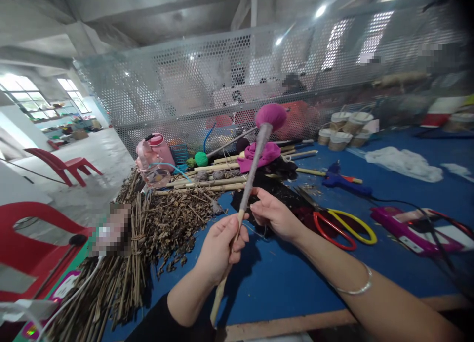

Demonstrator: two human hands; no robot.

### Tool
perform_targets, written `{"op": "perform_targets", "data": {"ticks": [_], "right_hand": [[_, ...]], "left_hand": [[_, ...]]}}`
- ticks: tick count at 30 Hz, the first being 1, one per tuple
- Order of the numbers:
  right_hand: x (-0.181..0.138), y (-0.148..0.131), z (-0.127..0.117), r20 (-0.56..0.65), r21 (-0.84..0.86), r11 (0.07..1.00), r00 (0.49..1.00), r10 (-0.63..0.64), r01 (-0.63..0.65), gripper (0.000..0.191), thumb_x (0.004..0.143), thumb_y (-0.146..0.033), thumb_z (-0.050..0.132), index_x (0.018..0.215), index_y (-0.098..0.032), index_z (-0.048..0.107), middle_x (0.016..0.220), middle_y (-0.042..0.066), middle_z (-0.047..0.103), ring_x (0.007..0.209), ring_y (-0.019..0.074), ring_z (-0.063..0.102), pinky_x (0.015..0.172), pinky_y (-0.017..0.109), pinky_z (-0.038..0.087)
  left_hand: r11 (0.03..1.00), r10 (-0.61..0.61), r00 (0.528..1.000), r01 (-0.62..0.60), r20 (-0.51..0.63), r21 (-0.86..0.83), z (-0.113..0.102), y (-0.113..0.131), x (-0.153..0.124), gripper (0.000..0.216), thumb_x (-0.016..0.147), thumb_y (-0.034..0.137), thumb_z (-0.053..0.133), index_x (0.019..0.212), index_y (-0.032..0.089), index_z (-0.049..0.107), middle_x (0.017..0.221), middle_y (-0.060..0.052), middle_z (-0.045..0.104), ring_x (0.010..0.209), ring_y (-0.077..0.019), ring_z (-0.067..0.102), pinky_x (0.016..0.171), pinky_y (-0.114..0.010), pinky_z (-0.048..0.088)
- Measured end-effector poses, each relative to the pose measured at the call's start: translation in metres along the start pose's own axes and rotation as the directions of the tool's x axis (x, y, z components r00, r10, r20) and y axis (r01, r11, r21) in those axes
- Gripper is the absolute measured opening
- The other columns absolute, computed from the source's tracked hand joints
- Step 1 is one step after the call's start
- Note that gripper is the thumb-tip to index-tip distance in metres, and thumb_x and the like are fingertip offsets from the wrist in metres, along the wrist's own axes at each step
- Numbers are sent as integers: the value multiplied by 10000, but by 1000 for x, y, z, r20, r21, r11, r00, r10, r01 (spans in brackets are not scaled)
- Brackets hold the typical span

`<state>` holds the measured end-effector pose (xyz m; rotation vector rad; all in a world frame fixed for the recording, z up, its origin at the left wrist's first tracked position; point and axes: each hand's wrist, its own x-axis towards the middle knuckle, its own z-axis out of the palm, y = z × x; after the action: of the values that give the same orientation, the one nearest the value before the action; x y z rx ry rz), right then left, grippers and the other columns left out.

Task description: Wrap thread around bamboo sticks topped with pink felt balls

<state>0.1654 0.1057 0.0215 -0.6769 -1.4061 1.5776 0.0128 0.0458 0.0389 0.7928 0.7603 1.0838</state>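
My left hand (222, 245) is closed round the bare lower part of a wooden stick (219, 297). The stick is tilted up and away, topped by a round magenta fabric-covered head (271, 116). Grey yarn (255, 166) is wound along its upper shaft, down to just above my left hand. Beside the lower end of the winding, my right hand (274, 214) has its fingers pinched together, seemingly on the yarn; a thin strand shows below them. Behind the stick lies a bunched magenta cloth (263, 154). Black fabric (259, 184) is spread under the right hand.
Scissors (336, 228) with red and yellow handles lie right, near a blue glue gun (338, 179) and a purple device (411, 231). Dried plant bundles (137, 253) cover the left. A pink bottle (157, 159), a green ball (201, 158) and small pots (339, 139) stand behind.
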Motion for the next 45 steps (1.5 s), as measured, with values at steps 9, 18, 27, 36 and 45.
{"op": "perform_targets", "data": {"ticks": [9, 18, 27, 36, 45], "right_hand": [[0, 1, 3, -4, -147, 988, 999, -41, 40, 240, 792, -382, 549, 738, -162, 470, 581, -57, 380, 492, 63, 294, 469, 214, 216], [2, 1, -3, -34, -176, 984, 999, -16, 10, 287, 765, -433, 563, 724, -167, 464, 561, -55, 381, 478, 69, 278, 462, 221, 201], [1, 3, 1, 39, -178, 984, 999, -1, 8, 263, 758, -402, 580, 712, -155, 501, 549, -55, 405, 469, 63, 294, 458, 218, 203], [2, 2, 1, 5, -162, 987, 1000, 20, -19, 286, 764, -421, 572, 693, -164, 469, 491, -79, 331, 428, 56, 244, 422, 211, 162], [3, 7, 0, 2, -75, 996, 999, 53, -52, 279, 742, -413, 600, 727, -171, 461, 476, -89, 339, 395, 47, 234, 398, 204, 141]], "left_hand": [[989, 96, 994, -89, -53, 117, -7, -5, 5, 321, 717, 397, 632, 823, 158, 446, 672, 9, 605, 315, 12, 293, 280, -108, 188], [998, -65, 997, 65, 48, -4, -6, -5, 3, 383, 747, 435, 589, 1008, 157, 556, 659, 32, 499, 379, 5, 312, 327, -111, 214], [985, 53, 994, -37, -91, 166, -3, -2, 2, 415, 669, 447, 658, 881, 194, 406, 598, 60, 547, 323, 1, 243, 303, -122, 174], [994, 58, 996, -52, -60, 100, -1, -5, 1, 364, 697, 450, 626, 874, 176, 463, 656, 31, 554, 368, -19, 335, 280, -118, 214], [982, 77, 992, -59, -95, 179, -2, -9, 3, 449, 681, 452, 639, 992, 179, 464, 612, 46, 546, 340, -13, 275, 270, -118, 198]]}}
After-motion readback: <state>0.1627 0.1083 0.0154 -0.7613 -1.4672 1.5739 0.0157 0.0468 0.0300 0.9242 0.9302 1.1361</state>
